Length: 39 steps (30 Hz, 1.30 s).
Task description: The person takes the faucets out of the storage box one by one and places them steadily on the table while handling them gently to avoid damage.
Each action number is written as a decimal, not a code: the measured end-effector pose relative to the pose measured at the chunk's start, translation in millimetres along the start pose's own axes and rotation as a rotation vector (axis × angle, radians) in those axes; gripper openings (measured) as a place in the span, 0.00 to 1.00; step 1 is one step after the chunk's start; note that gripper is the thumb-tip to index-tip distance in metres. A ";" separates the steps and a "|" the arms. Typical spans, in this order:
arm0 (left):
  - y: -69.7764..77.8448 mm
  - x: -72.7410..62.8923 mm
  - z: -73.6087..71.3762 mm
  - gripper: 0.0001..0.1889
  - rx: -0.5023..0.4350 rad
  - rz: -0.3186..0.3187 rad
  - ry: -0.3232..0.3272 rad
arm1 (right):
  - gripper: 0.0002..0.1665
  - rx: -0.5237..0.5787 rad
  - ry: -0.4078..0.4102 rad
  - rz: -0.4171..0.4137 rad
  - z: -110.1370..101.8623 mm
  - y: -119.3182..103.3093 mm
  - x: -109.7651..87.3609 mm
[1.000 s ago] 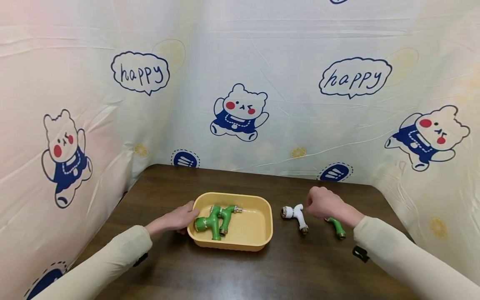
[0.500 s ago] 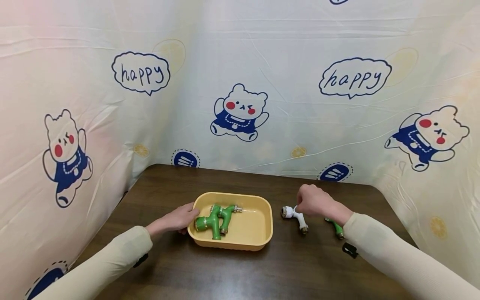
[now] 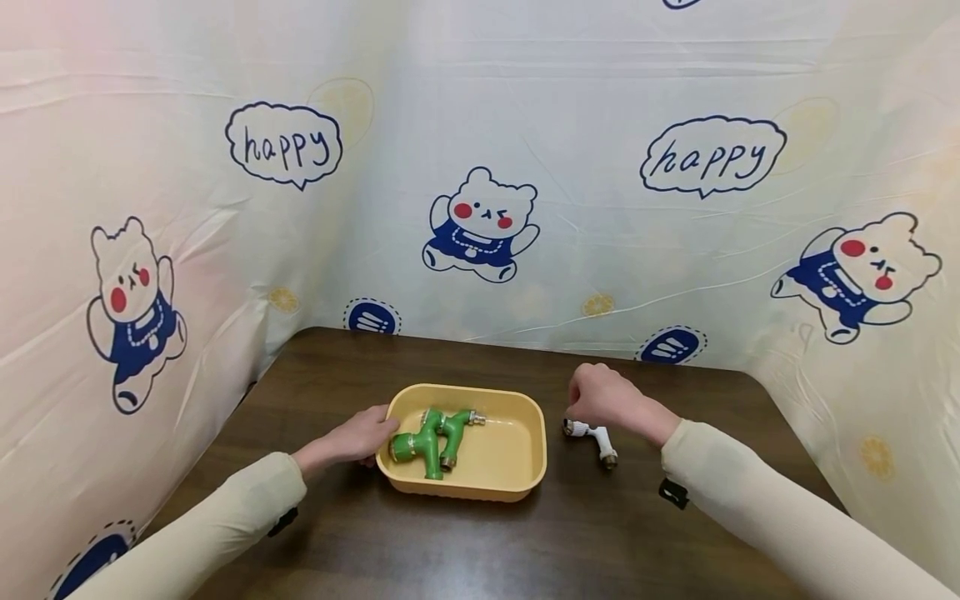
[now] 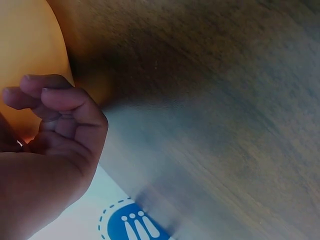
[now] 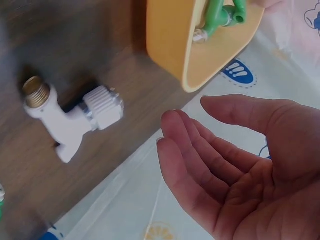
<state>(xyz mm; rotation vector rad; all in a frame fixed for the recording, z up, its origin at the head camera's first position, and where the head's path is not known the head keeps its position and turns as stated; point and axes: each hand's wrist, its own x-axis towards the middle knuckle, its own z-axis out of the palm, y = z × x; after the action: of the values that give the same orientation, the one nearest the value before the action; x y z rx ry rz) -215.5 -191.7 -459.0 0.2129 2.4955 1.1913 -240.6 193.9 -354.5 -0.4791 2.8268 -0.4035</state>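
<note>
The left hand (image 3: 360,437) clamps the yellow basin (image 3: 495,454) containing two green taps (image 3: 429,447); the empty right hand (image 3: 606,397), thumb and fingers apart, hovers near the white tap (image 5: 71,126).

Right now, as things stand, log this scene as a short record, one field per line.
Surface: brown table
Container: yellow tub, on the table
In the tub: two green taps, close together toward its left end
Beside the tub: white tap, lying on the table to the right
Left hand: grips the tub at its left end
Right hand: holds nothing, above the table near the white tap
Backdrop: pale cloth printed with bears and "happy" bubbles
</note>
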 end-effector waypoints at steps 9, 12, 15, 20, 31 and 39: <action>-5.6 3.5 1.1 0.19 0.006 0.019 0.025 | 0.13 0.023 0.004 -0.018 3.1 -15.5 8.4; -4.2 3.0 1.5 0.18 0.014 0.019 0.036 | 0.13 0.024 0.006 -0.028 3.3 -19.8 10.6; -2.5 2.3 1.6 0.18 0.023 0.017 0.043 | 0.14 0.018 0.007 -0.032 4.3 -24.4 13.1; -2.2 2.5 2.5 0.18 0.031 0.005 0.054 | 0.23 0.000 -0.002 -0.027 9.3 -30.4 19.1; -1.1 2.5 2.9 0.18 0.029 0.000 0.050 | 0.29 -0.040 -0.014 -0.059 22.0 -44.4 28.7; -0.6 1.8 3.5 0.18 0.030 -0.007 0.052 | 0.28 0.007 -0.056 -0.029 29.2 -52.1 36.4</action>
<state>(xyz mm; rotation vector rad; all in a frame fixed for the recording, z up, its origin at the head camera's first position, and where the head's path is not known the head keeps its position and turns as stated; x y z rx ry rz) -215.8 -189.1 -462.0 0.1828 2.5576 1.1715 -250.9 127.1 -372.7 -0.5225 2.7670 -0.3990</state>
